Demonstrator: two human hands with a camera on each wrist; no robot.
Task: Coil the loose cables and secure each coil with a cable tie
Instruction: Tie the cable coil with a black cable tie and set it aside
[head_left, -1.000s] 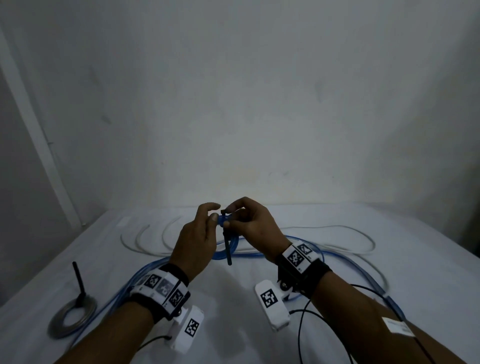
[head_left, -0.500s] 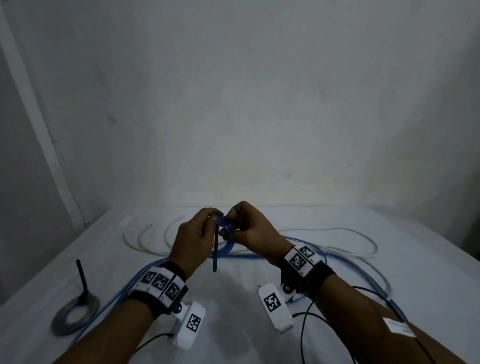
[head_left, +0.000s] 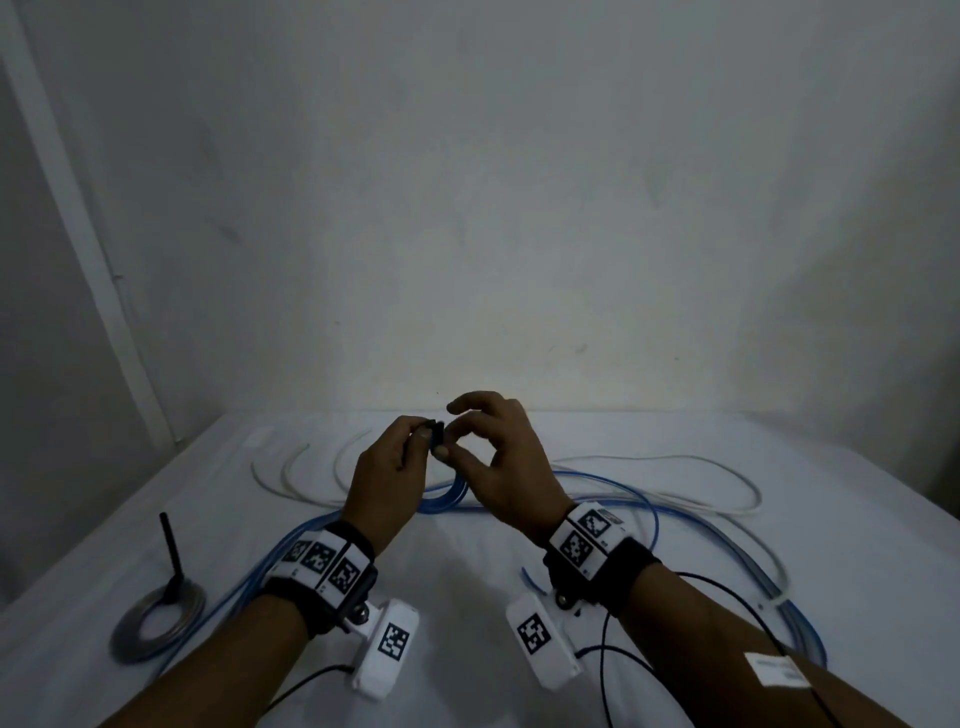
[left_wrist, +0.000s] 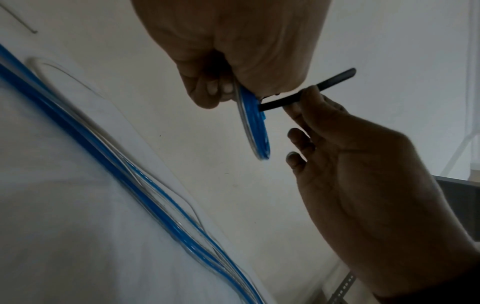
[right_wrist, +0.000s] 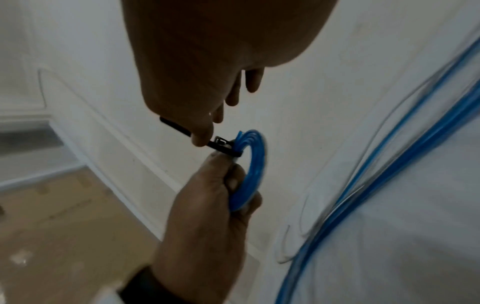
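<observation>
Shows a white-covered tabletop (head_left: 467, 597) set against a plain pale wall, in dim light. Carries long loose blue cable (left_wrist: 155, 195) sprawled in wide loops across the middle and right, with a thin white cable (head_left: 675, 458) curving beside it towards the far edge. Holds, near the left edge, a flat grey coil (head_left: 124, 644) with a black tie (head_left: 170, 551) standing upright from it.

Above the middle of the tabletop, two hands raised close together, each wrist strapped with a marker-covered band and camera. Left hand (head_left: 384, 478): fingers curled tight round a small blue coil (right_wrist: 255, 164), keeping it on edge in the air, clear of the surface. Right hand (head_left: 504, 467): thumb and forefinger pinching the black cable tie (left_wrist: 335, 80) just beside its head, other fingers spread loosely. Cable tie wrapped round the top of the small blue coil, tail sticking out sideways past the right fingers.
</observation>
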